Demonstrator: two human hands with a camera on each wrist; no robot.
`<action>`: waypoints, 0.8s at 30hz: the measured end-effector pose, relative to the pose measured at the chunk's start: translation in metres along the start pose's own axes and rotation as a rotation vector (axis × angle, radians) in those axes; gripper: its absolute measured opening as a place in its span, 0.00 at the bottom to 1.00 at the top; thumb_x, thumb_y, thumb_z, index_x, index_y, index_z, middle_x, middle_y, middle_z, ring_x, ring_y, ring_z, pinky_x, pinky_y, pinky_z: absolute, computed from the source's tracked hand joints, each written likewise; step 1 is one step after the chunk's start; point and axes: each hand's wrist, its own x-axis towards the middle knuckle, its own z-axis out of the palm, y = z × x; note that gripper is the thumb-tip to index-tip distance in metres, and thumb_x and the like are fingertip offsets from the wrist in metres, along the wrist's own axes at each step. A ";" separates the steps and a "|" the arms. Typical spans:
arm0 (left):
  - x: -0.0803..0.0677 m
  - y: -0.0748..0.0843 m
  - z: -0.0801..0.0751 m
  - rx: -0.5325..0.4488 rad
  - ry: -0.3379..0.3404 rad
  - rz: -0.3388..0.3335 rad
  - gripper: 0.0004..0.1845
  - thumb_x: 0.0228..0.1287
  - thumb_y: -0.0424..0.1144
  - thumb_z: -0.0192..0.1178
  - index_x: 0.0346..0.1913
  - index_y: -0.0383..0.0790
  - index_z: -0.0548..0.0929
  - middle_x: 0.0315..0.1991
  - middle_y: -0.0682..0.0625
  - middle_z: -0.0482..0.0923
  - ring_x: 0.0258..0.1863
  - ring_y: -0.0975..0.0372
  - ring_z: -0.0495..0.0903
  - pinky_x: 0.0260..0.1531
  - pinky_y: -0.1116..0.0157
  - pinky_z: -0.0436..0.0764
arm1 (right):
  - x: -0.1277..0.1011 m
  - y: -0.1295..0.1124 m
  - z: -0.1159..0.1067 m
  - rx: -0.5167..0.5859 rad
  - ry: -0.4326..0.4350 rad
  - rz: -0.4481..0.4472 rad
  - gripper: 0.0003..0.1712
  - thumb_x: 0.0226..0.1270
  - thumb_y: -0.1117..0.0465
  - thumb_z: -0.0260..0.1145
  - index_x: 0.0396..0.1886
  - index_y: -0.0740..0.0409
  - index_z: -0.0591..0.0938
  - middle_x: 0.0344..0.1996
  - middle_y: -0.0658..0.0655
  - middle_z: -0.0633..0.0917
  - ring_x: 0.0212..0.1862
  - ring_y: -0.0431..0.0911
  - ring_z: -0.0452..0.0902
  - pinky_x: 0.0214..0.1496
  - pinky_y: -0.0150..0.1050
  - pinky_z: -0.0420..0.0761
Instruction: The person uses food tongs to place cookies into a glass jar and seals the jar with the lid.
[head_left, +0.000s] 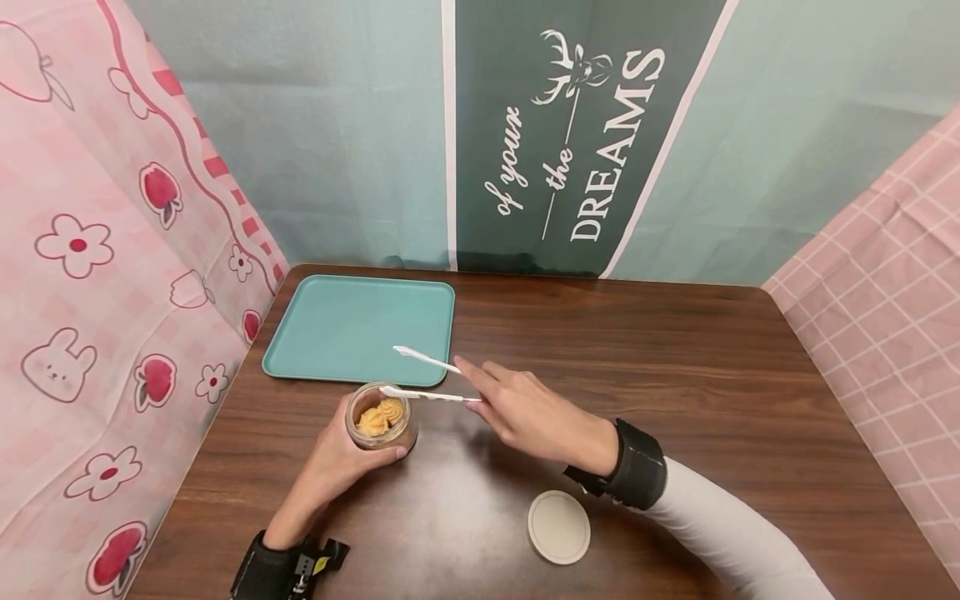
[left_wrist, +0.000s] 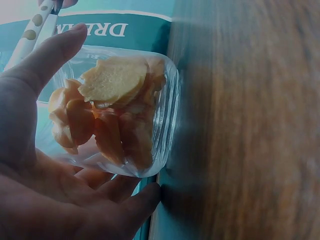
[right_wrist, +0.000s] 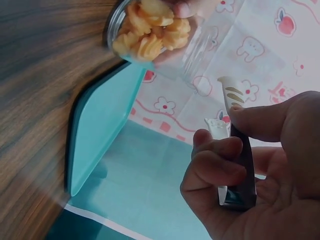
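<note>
Jar (head_left: 381,417) of cookies (head_left: 380,414) is sitting in the left hand (head_left: 330,467), fingers curling round it. Right hand (head_left: 532,414) is pinching tongs (head_left: 427,379), tips apart over the jar mouth. Lid (head_left: 558,527) is lying nearer; tray (head_left: 360,329) beyond.

One jar (head_left: 380,417) of cookies, one pair of tongs (head_left: 427,377), one teal tray (head_left: 362,329), one round lid (head_left: 558,527). Two hands. Cookie count unclear, several.

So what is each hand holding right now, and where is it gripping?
Left hand grips the clear cookie jar round its side; right hand pinches the white tongs at their rear end.
</note>
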 end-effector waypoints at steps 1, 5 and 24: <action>0.000 -0.001 0.000 0.005 0.001 -0.002 0.54 0.46 0.48 0.87 0.74 0.41 0.67 0.69 0.45 0.78 0.68 0.53 0.75 0.69 0.48 0.69 | 0.000 0.001 0.000 -0.001 0.005 0.001 0.32 0.79 0.62 0.67 0.76 0.67 0.71 0.35 0.52 0.78 0.26 0.39 0.70 0.32 0.33 0.79; 0.000 -0.002 0.000 0.011 0.003 0.004 0.55 0.45 0.47 0.88 0.74 0.41 0.66 0.68 0.44 0.78 0.68 0.52 0.75 0.69 0.47 0.69 | 0.000 0.005 0.001 -0.005 0.030 0.007 0.32 0.78 0.62 0.68 0.75 0.68 0.71 0.34 0.52 0.78 0.27 0.39 0.70 0.32 0.34 0.79; 0.000 -0.004 0.001 0.003 -0.001 0.016 0.54 0.47 0.48 0.87 0.74 0.41 0.67 0.68 0.45 0.78 0.68 0.52 0.74 0.69 0.45 0.68 | 0.003 0.027 0.013 -0.007 0.064 0.063 0.30 0.76 0.64 0.69 0.72 0.70 0.75 0.30 0.53 0.77 0.26 0.40 0.69 0.30 0.33 0.76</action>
